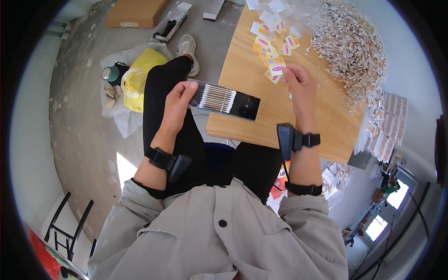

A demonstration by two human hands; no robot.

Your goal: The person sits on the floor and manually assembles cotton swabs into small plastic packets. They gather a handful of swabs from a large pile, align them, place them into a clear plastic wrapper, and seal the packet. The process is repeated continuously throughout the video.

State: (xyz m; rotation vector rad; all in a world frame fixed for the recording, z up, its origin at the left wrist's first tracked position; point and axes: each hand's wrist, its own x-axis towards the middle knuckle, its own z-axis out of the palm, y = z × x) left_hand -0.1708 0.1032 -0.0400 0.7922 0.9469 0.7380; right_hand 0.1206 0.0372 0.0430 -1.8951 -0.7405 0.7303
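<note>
My left hand (176, 106) grips the left end of a narrow dark tray (246, 106), thumb on top. A row of white cotton swabs (217, 98) lies side by side in the middle of the tray, and its right end is bare black. The tray reaches over the table's near left corner. My right hand (301, 86) pinches the edge of a small yellow-and-white card (277, 69) with a red mark, at the near end of a scatter of similar cards (266, 44). The fingertips partly hide that card's edge.
A large heap of loose cotton swabs (350, 44) covers the far right of the wooden table (252, 128). Stacked swab bundles (389, 121) stand beyond its right edge. On the floor at left are a yellow bag (144, 65), a green-lidded bottle (109, 73) and a cardboard box (135, 11).
</note>
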